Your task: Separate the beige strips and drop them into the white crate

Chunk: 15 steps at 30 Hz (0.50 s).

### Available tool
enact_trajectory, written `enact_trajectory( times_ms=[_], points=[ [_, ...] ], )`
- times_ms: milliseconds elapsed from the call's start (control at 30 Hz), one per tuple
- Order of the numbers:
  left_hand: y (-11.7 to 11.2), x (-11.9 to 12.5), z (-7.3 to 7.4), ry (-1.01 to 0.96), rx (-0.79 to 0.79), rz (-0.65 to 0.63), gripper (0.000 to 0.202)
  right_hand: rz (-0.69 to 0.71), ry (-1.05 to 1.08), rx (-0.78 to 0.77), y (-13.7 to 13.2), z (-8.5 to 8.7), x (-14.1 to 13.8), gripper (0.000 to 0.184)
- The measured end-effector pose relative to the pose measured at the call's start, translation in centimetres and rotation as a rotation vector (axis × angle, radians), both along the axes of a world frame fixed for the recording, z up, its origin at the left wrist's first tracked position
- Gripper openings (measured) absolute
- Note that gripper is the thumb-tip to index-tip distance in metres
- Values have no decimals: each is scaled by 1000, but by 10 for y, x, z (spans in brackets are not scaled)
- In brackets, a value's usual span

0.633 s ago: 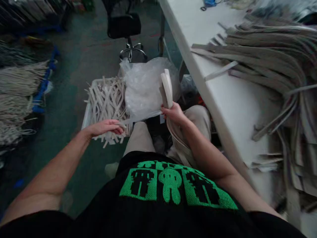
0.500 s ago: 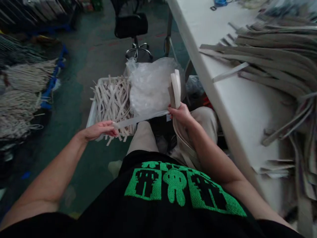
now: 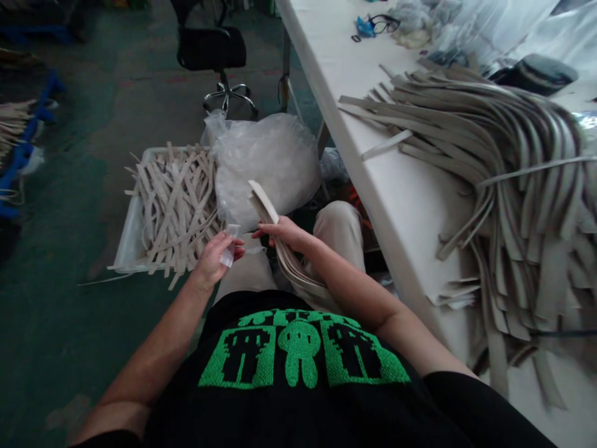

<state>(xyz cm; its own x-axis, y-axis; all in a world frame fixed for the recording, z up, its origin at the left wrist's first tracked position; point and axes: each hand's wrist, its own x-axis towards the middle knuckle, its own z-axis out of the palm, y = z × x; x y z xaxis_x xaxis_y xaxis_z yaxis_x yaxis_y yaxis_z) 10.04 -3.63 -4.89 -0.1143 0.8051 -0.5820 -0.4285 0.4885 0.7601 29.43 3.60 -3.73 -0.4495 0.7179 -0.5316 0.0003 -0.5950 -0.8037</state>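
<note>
My right hand is closed round a bundle of long beige strips that rises past my fingers and trails down over my lap. My left hand sits just left of it, pinching a short pale strip end between thumb and fingers. The two hands are close together above my knees. Just behind my left hand stands a white bin heaped with loose beige strips.
A crumpled clear plastic bag lies behind my hands. On my right, a white table carries a large pile of long beige strips. A black swivel chair stands on the green floor beyond.
My left hand has come in from the bin toward my right hand. The strip stretched between the hands is now short. The bundle in my right hand has tilted lower and to the left.
</note>
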Motion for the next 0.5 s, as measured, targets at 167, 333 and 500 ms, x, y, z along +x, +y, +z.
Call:
enact_trajectory(
  times_ms=[167,333,500],
  points=[
    [5,33,-6,71,158,-158,30,-50,97,-10,-5,-7,-9,14],
    [1,42,-8,220,253,-248,47,-104,58,63,-2,-8,-7,22],
    [-11,27,16,417,205,-437,65,-235,-68,165,8,2,6,26]
  ],
)
